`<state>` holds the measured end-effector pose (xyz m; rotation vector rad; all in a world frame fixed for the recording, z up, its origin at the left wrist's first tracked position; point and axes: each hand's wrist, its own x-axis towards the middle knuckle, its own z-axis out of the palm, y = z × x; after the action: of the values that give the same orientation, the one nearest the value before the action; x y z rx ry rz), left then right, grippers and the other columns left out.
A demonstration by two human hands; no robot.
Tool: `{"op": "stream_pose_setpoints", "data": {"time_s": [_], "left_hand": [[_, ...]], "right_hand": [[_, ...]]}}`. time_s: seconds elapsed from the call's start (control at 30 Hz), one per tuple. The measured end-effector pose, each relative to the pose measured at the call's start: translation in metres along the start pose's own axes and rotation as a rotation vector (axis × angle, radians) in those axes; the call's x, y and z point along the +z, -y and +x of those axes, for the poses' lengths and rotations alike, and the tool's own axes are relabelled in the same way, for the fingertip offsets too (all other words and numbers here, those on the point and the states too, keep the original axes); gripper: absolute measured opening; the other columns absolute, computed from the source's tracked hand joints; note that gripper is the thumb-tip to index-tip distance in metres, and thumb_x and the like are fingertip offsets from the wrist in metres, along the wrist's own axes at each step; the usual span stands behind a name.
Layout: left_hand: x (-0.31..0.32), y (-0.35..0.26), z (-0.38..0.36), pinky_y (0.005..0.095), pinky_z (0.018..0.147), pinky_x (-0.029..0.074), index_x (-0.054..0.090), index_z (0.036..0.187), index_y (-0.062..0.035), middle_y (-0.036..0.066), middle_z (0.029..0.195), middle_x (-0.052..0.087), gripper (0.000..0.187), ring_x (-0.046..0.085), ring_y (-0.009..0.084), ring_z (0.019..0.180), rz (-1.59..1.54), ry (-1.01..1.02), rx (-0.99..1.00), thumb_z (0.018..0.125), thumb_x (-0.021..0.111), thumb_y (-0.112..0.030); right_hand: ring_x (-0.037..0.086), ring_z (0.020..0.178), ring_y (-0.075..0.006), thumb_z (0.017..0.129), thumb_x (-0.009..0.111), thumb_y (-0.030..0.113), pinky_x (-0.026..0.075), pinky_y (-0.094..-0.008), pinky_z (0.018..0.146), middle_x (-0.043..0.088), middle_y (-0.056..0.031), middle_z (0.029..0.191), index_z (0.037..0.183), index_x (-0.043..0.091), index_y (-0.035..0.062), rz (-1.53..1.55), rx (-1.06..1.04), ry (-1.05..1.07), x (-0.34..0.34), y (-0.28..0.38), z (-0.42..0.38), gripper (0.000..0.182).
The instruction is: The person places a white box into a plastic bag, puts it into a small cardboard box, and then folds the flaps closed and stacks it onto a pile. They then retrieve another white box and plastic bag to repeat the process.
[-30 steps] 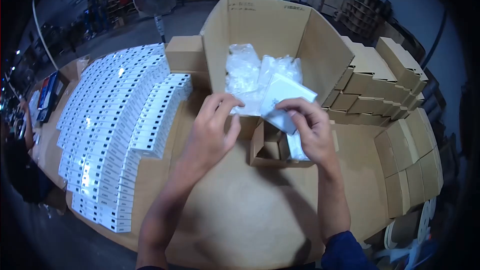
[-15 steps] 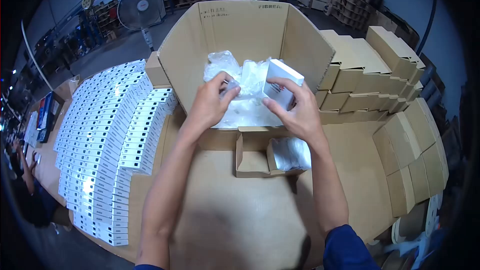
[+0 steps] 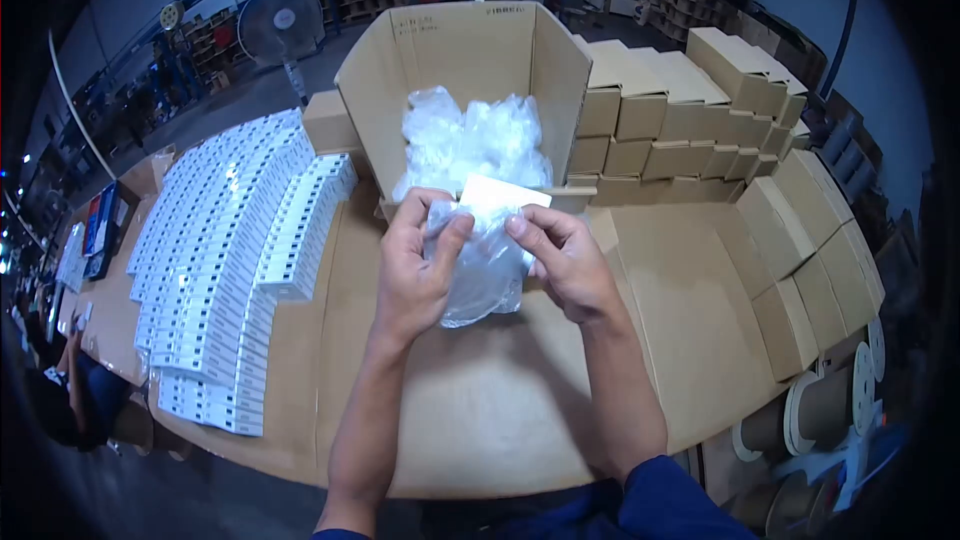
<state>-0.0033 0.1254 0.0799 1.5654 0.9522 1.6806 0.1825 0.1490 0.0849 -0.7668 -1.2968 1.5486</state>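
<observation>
Over the middle of a cardboard-covered table (image 3: 500, 420), our two hands are close together, just in front of a large open carton (image 3: 465, 50) heaped with clear plastic (image 3: 475, 140). Our left hand (image 3: 412, 270) pinches the upper part of a clear plastic bag (image 3: 480, 285) between thumb and fingers; the bag hangs wrinkled below. Our right hand (image 3: 570, 265) pinches a flat white box (image 3: 508, 192), its thumb at the bag's edge. The box is tilted behind the film, and we cannot tell whether any of it is inside. As we judge it, a hard sideways pull could tear the thin film, or a box corner could snag it. If our right thumb eased, the box could slip and drop. Packed white cartons (image 3: 215, 250) stand well apart on our left, so knocking them seems unlikely.
</observation>
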Motion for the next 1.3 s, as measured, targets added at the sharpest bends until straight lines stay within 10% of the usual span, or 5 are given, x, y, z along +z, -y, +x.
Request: {"op": "stream_pose_setpoints", "data": {"time_s": [0.2,0.37,0.47,0.63,1.3], "left_hand": [[0.008,-0.002,-0.081,0.0198,0.057,0.04,0.05,0.096,-0.0076,-0.004,0.078,0.055,0.024,0.047,0.0007,0.067,-0.157,-0.119,-0.161,0.111,0.052,-0.026],[-0.034,0.016,-0.132,0.0193,0.058,0.044,0.052,0.113,-0.0077,0.006,0.081,0.063,0.011,0.058,0.0084,0.067,-0.699,0.021,-0.267,0.106,0.059,-0.012],[-0.033,0.037,-0.141,0.028,0.079,0.05,0.047,0.136,-0.0081,0.009,0.101,0.064,0.046,0.063,0.0157,0.097,0.2,-0.018,0.082,0.096,0.071,-0.009],[-0.023,0.001,-0.134,0.0445,0.09,0.048,0.076,0.092,-0.0056,0.01,0.109,0.072,0.018,0.065,0.027,0.105,0.562,0.306,0.362,0.075,0.078,-0.002],[0.004,0.06,-0.21,0.0365,0.066,0.048,0.075,0.097,0.0027,0.011,0.077,0.065,0.03,0.061,0.0183,0.07,0.205,-0.302,-0.462,0.105,0.06,-0.023]], "right_hand": [[0.053,0.074,-0.0038,0.1,0.072,0.021,0.044,-0.0211,0.069,0.061,0.0043,0.08,0.097,0.074,0.0027,-0.207,-0.203,-0.239,-0.003,-0.064,-0.062,0.019],[0.064,0.083,-0.0106,0.102,0.062,0.01,0.053,-0.0277,0.079,0.068,-0.0031,0.092,0.093,0.067,0.0009,0.525,0.043,-0.274,0.0,-0.086,-0.106,0.014],[0.067,0.089,-0.0141,0.102,0.062,0.008,0.056,-0.0295,0.084,0.069,-0.0069,0.097,0.097,0.066,-0.0006,0.694,0.202,-0.346,0.003,-0.096,-0.122,0.011],[0.069,0.09,-0.0182,0.106,0.057,0.014,0.058,-0.0335,0.083,0.069,-0.0111,0.101,0.103,0.065,-0.0026,0.589,0.342,-0.293,0.009,-0.129,-0.14,0.019],[0.056,0.101,-0.0149,0.101,0.07,0.018,0.046,-0.0286,0.088,0.061,-0.0083,0.107,0.1,0.077,-0.0026,-0.118,-0.002,-0.359,0.011,-0.141,-0.145,0.021]]}}
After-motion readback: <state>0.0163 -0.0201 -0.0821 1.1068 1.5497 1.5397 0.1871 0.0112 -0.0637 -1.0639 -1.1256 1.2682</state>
